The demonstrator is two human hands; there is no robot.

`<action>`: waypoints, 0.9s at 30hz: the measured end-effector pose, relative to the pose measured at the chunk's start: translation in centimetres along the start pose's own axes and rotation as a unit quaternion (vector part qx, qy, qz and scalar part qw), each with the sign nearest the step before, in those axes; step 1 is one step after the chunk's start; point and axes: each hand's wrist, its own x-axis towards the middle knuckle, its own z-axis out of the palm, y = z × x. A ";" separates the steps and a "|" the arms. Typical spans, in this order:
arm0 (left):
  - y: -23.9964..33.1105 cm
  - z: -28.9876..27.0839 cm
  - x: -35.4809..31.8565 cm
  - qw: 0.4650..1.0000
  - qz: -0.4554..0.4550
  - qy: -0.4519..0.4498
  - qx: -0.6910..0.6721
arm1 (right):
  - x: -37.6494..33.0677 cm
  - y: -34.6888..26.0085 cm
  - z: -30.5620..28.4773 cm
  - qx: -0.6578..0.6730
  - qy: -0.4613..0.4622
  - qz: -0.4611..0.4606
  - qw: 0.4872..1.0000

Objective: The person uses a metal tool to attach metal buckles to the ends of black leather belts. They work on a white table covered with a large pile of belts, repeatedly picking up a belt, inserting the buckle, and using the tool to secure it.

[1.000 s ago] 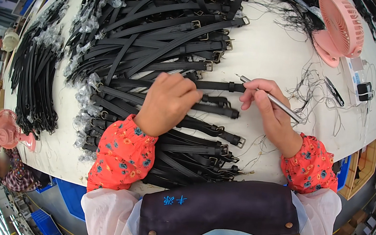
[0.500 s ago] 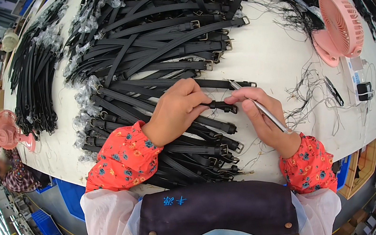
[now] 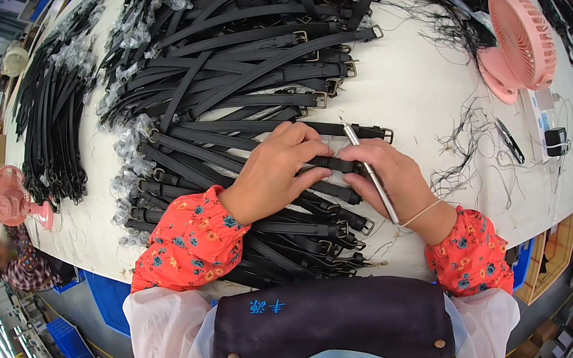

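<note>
My left hand [image 3: 268, 176] pinches a black belt [image 3: 336, 164] close to its end, thumb below and fingers above. Opposite it, my right hand [image 3: 403, 184] has its thumb and fingertips on the same belt end, where the buckle is mostly covered. Across the right fingers lies a slim silver pen-shaped tool [image 3: 378, 187], its thin tip pointing up and away from me. A pale thin cord [image 3: 419, 214] runs from near the tool's rear end past my wrist. Beneath both hands, several black belts [image 3: 228, 127] lie with their buckles toward the right.
A large pile of belts [image 3: 246, 49] fills the table's middle, with another bundle [image 3: 57, 117] at left. Pink fans [image 3: 514, 46] stand at far right and left. Loose black threads [image 3: 459, 148], black tweezers [image 3: 509, 141] and a white power strip [image 3: 538, 119] lie at right.
My right hand has moved left onto the belt end, closer to my left hand. The silver tool has swung steeper, its tip shifting left and its rear end left and downward.
</note>
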 end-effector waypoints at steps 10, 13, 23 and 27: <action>-0.9 -7.6 -0.3 0.967 -0.061 -0.127 0.213 | -0.1 0.6 0.3 -0.027 0.006 -0.035 0.999; -0.1 -6.2 0.0 0.991 0.002 -0.059 0.124 | -0.1 0.7 0.3 -0.032 0.007 -0.041 0.999; 0.9 -0.4 0.1 0.984 0.094 -0.032 0.145 | 0.0 0.9 -0.3 -0.090 0.004 -0.077 0.993; 2.1 -0.4 0.5 0.976 0.081 -0.056 0.195 | 0.1 0.9 -0.3 -0.083 -0.001 -0.078 0.993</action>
